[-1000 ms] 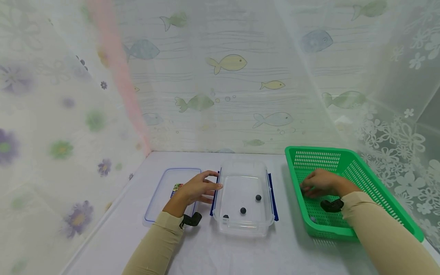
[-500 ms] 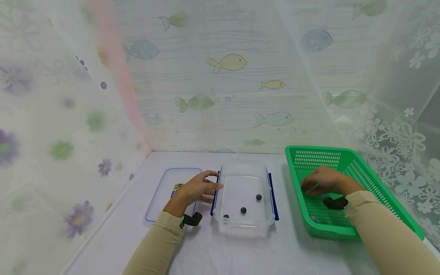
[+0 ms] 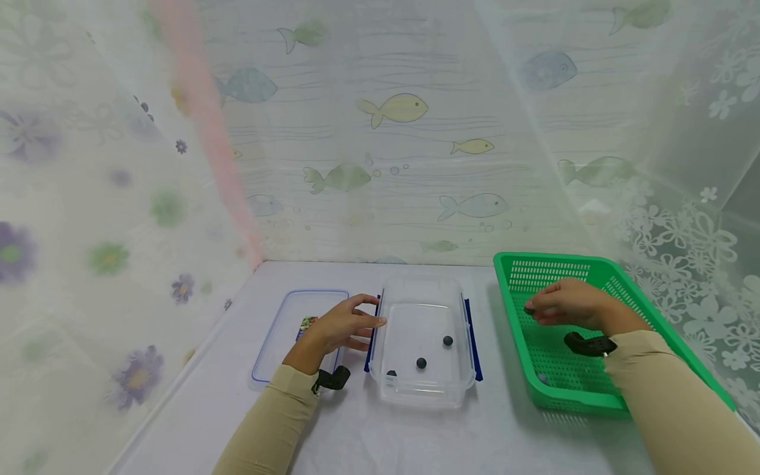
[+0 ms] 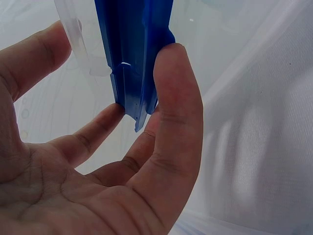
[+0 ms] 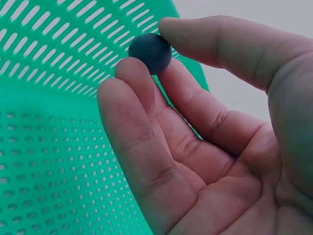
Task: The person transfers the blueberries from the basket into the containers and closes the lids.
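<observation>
A clear plastic food container (image 3: 410,330) with blue side latches stands on the white table. Several dark little balls sit inside it, one dark ball (image 3: 448,341) towards its right side. My left hand (image 3: 344,323) holds the container's left edge, its fingers around the blue latch (image 4: 132,58). Over the green basket (image 3: 531,369), my right hand (image 3: 570,303) pinches a dark ball (image 5: 150,53) between thumb and fingertips. A purplish ball (image 3: 543,378) lies in the basket's near left corner. My right forearm hides part of the basket.
A clear lid (image 3: 276,336) with a blue seal lies left of the container, partly under my left arm. A printed curtain (image 3: 380,145) hangs behind the table and along both sides. The basket's walls rise around the right hand.
My right hand has lifted from the basket's floor and drawn slightly right, with a dark ball now visible in its fingertips. The left hand has stayed on the container.
</observation>
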`<action>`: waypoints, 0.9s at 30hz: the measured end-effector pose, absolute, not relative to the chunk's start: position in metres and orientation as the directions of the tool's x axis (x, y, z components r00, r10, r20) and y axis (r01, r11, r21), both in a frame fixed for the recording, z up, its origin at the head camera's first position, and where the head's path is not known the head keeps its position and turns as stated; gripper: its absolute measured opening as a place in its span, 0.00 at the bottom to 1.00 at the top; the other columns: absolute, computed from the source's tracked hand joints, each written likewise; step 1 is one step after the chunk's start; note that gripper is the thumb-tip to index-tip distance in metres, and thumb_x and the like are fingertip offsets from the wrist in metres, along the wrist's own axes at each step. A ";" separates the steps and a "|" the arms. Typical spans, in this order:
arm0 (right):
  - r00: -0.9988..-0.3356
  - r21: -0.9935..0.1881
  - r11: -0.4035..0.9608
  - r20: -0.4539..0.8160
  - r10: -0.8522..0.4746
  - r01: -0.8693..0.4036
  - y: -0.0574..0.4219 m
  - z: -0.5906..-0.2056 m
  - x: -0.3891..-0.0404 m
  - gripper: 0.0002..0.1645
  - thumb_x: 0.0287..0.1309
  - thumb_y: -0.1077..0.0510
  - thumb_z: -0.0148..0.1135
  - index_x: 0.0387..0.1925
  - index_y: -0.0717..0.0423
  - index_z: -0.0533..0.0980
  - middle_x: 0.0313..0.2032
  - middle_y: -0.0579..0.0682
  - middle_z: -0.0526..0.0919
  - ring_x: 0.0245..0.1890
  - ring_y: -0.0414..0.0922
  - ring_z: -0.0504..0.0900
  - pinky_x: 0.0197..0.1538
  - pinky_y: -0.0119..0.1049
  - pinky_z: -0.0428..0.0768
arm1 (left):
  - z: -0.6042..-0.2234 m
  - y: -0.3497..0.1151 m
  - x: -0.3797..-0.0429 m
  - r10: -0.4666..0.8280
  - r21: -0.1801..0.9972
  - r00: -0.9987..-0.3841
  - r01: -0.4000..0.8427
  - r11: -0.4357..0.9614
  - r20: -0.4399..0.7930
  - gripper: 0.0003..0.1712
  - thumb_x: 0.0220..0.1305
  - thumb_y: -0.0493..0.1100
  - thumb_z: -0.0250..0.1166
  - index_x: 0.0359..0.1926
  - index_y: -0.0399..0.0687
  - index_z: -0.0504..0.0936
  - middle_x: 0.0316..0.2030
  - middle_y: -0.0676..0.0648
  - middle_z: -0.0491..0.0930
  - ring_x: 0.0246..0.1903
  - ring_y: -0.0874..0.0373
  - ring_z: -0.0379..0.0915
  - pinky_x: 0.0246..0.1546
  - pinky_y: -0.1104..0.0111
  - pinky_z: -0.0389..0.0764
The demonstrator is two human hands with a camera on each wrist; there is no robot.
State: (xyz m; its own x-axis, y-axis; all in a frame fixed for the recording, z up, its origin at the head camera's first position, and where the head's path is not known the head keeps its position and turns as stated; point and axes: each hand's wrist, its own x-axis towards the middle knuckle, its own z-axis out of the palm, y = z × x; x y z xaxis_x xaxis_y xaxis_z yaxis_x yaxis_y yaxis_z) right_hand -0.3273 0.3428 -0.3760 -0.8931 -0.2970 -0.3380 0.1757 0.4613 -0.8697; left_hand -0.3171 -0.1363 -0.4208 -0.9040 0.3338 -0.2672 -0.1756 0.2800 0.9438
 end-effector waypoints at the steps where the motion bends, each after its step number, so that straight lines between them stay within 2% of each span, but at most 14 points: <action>1: -0.891 -0.872 0.460 -0.333 -0.307 0.167 0.343 -0.374 -0.327 0.24 0.69 0.53 0.67 0.56 0.69 0.81 0.47 0.52 0.87 0.49 0.46 0.88 0.56 0.43 0.87 | -0.421 -0.136 -0.317 0.334 0.944 -0.904 -0.176 0.280 -0.268 0.41 0.63 0.52 0.75 0.73 0.55 0.67 0.62 0.36 0.73 0.50 0.43 0.85 0.45 0.52 0.90; 9: -0.900 -0.890 0.423 -0.316 -0.300 0.171 0.344 -0.367 -0.325 0.21 0.67 0.54 0.69 0.54 0.65 0.82 0.47 0.51 0.87 0.48 0.45 0.88 0.55 0.42 0.87 | -0.421 -0.136 -0.318 0.323 0.940 -0.905 -0.183 0.289 -0.276 0.41 0.63 0.52 0.76 0.73 0.55 0.68 0.63 0.36 0.72 0.50 0.44 0.85 0.45 0.52 0.89; 17: -0.914 -0.907 0.400 -0.267 -0.306 0.132 0.345 -0.356 -0.321 0.24 0.68 0.54 0.69 0.57 0.66 0.79 0.46 0.46 0.87 0.50 0.45 0.87 0.58 0.43 0.86 | -0.422 -0.136 -0.319 0.317 0.939 -0.907 -0.187 0.288 -0.278 0.39 0.63 0.51 0.76 0.72 0.57 0.69 0.64 0.36 0.72 0.49 0.44 0.85 0.45 0.52 0.89; 23: -0.922 -0.908 0.415 -0.207 -0.328 0.056 0.342 -0.348 -0.315 0.29 0.70 0.52 0.67 0.62 0.69 0.75 0.52 0.46 0.85 0.54 0.42 0.84 0.60 0.43 0.85 | -0.422 -0.136 -0.318 0.323 0.941 -0.905 -0.187 0.282 -0.277 0.41 0.62 0.52 0.76 0.72 0.56 0.68 0.63 0.36 0.73 0.49 0.44 0.85 0.45 0.51 0.90; 27: -0.933 -0.911 0.412 -0.160 -0.322 0.013 0.336 -0.344 -0.310 0.29 0.71 0.51 0.66 0.62 0.69 0.74 0.52 0.46 0.84 0.55 0.43 0.84 0.58 0.39 0.85 | -0.422 -0.136 -0.319 0.323 0.942 -0.905 -0.188 0.278 -0.276 0.41 0.62 0.52 0.77 0.72 0.56 0.68 0.63 0.36 0.73 0.50 0.44 0.85 0.45 0.51 0.89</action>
